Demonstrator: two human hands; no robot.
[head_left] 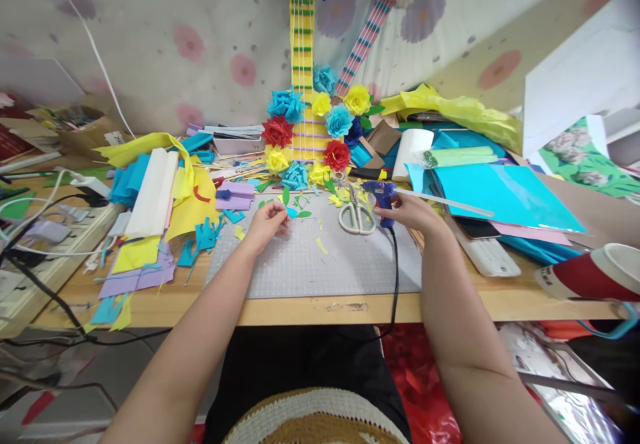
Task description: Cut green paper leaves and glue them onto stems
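My left hand (pixel 268 225) is closed in a pinch over the grey cutting mat (pixel 320 271). A small blue paper piece (pixel 291 212) shows at its fingertips. Beside it lie green paper leaves (pixel 303 215). My right hand (pixel 413 215) is closed around the handle of a blue hot glue gun (pixel 384 194), partly hidden by my fingers. A long, pale glue stick (pixel 450 204) juts from the gun's back to the right, and a black cord (pixel 395 264) runs down over the table edge. Scissors (pixel 356 216) lie on the mat between my hands, handles toward me.
A yellow paper guitar (pixel 302 51) with paper roses stands behind the mat, a pink one (pixel 361 47) leaning beside it. Coloured crepe paper (pixel 153 191) and a power strip (pixel 55 257) are left; blue sheets (pixel 505 194), a phone (pixel 493 254) and a paper cup (pixel 590 274) right.
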